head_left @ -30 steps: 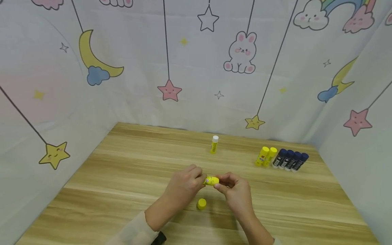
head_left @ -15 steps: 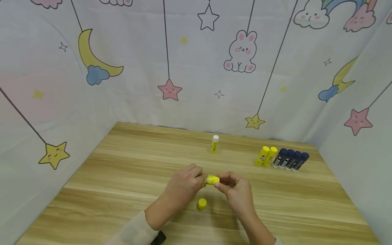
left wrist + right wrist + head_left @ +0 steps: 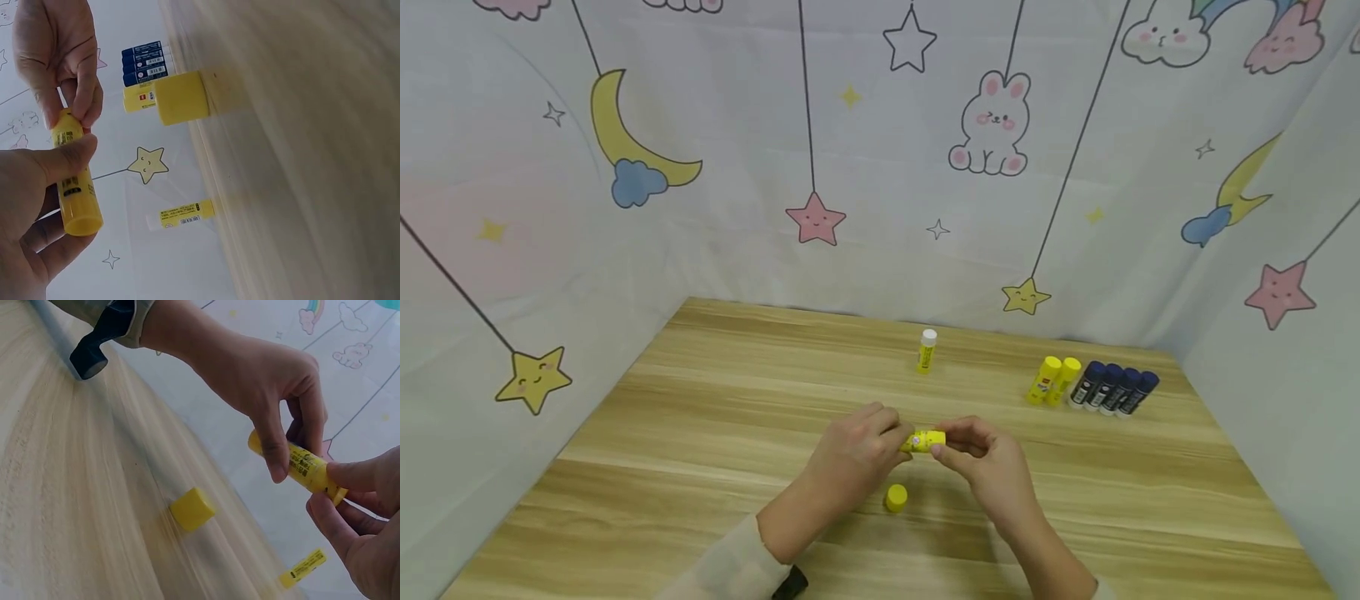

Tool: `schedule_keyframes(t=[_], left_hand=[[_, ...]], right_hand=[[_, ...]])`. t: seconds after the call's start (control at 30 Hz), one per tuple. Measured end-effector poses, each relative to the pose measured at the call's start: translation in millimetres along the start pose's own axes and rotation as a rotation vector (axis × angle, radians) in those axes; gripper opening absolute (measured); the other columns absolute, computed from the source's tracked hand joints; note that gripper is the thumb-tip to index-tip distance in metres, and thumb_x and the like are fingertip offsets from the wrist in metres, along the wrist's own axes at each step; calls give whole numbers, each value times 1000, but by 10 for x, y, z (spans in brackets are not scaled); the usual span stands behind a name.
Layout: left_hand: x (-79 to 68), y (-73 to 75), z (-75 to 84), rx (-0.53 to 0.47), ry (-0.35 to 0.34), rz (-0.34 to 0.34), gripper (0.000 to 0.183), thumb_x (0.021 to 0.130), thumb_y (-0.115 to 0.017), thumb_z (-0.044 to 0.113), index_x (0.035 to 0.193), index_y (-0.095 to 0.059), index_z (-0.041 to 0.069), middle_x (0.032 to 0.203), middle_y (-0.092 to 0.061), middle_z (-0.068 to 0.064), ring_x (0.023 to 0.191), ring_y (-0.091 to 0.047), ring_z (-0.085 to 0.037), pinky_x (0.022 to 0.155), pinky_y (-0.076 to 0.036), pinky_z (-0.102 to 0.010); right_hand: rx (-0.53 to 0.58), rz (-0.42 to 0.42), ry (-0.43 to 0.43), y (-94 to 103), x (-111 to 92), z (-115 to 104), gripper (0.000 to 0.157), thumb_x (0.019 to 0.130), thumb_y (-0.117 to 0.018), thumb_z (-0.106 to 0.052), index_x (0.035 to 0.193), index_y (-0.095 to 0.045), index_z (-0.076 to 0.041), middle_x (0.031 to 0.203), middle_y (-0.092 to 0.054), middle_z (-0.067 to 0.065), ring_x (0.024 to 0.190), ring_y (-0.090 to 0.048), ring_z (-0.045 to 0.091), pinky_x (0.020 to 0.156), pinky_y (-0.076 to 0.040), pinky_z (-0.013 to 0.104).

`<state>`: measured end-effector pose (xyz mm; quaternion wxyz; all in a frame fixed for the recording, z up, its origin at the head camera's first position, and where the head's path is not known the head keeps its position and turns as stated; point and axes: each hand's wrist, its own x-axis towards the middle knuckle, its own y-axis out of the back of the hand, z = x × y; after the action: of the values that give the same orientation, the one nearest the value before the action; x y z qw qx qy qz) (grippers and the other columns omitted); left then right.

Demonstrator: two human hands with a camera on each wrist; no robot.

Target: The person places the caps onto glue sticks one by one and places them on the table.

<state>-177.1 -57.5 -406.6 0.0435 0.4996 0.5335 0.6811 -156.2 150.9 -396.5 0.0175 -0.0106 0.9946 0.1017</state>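
Observation:
In the head view my left hand [image 3: 859,450] grips a yellow glue stick [image 3: 927,442] held sideways above the table, its thumb lying along the tube in the left wrist view. At the other end, my right hand [image 3: 996,468] pinches the tube between thumb and fingertips, as the right wrist view [image 3: 369,519] also shows. Part of the tube is hidden behind the left fingers. Its end is uncapped as seen toward the left wrist camera. A loose yellow cap [image 3: 897,498] stands on the table just below both hands.
Farther back a yellow glue stick with a white cap [image 3: 927,352] stands upright. To the right are two yellow-capped glue sticks [image 3: 1054,382] beside a row of several navy-capped ones [image 3: 1114,389]. A patterned white cloth [image 3: 737,250] encloses the wooden table [image 3: 737,358].
My right hand has shifted slightly to the right, and more of the yellow tube shows between the hands. The left hand keeps its grip with little movement.

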Motion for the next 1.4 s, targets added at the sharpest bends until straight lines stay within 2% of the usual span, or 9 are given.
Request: schedule_keyframes(t=[0.23,0.47,0.6,0.7,0.8,0.97,1.1,1.27,1.4], left_hand=[[-26,23,-74,-40,59,-49,32,80,-89,32,101,-77,11,91,-68,4,80,-63,-6,68,-56,-16],[-73,12,-215,-12,88,-79,25,86,-84,31,100,-78,11,90,-72,3,80,-67,-8,69,-58,-21],[-107,-1,-284,6,133,-104,27,89,-80,35,101,-78,10,90,-73,2,81,-68,-11,69,-59,-23],[-117,-9,-318,29,181,-143,34,91,-77,40,107,-76,10,94,-74,0,84,-69,-14,69,-60,-26],[-121,-12,-348,47,227,-182,41,91,-76,43,113,-74,9,100,-75,-3,90,-69,-18,74,-61,-29],[-145,-17,-440,58,298,-248,48,94,-72,43,124,-68,5,114,-73,-9,106,-67,-26,91,-58,-36],[-136,-51,-526,68,327,-263,53,97,-69,43,130,-64,2,124,-69,-14,115,-64,-32,98,-54,-44],[-137,-76,-597,96,373,-327,62,99,-61,52,138,-58,4,135,-63,-18,124,-59,-37,101,-50,-55],[-147,-139,-662,128,379,-366,65,99,-57,57,140,-56,7,142,-57,-19,130,-54,-39,101,-48,-61]], right_hand=[[-119,-7,-9,150,57,-87,23,88,-80,-12,111,-74,-9,108,-73,7,99,-70,20,83,-59,27],[-176,9,-3,417,146,-175,26,91,-77,-12,116,-73,-6,114,-72,11,100,-70,19,83,-59,26],[-247,23,11,554,200,-211,28,92,-77,-17,118,-73,-8,116,-72,11,102,-70,20,82,-59,26],[-342,37,52,657,257,-208,28,92,-77,-18,118,-73,-8,114,-73,12,104,-70,24,77,-58,25],[-498,52,126,757,321,-207,27,93,-77,-20,117,-74,-9,113,-74,12,104,-70,29,74,-58,30],[-716,64,271,890,452,-228,28,92,-77,-19,117,-74,-7,108,-76,15,96,-73,33,69,-60,39],[-828,72,359,976,599,-219,27,89,-79,-12,114,-76,-5,101,-76,14,87,-74,30,66,-60,38],[-971,11,410,1047,778,-229,28,89,-78,-9,116,-75,-4,102,-76,13,79,-70,22,60,-56,33],[-1085,-59,426,1108,901,-243,28,91,-74,-4,119,-73,0,108,-74,17,85,-71,27,65,-58,38]])
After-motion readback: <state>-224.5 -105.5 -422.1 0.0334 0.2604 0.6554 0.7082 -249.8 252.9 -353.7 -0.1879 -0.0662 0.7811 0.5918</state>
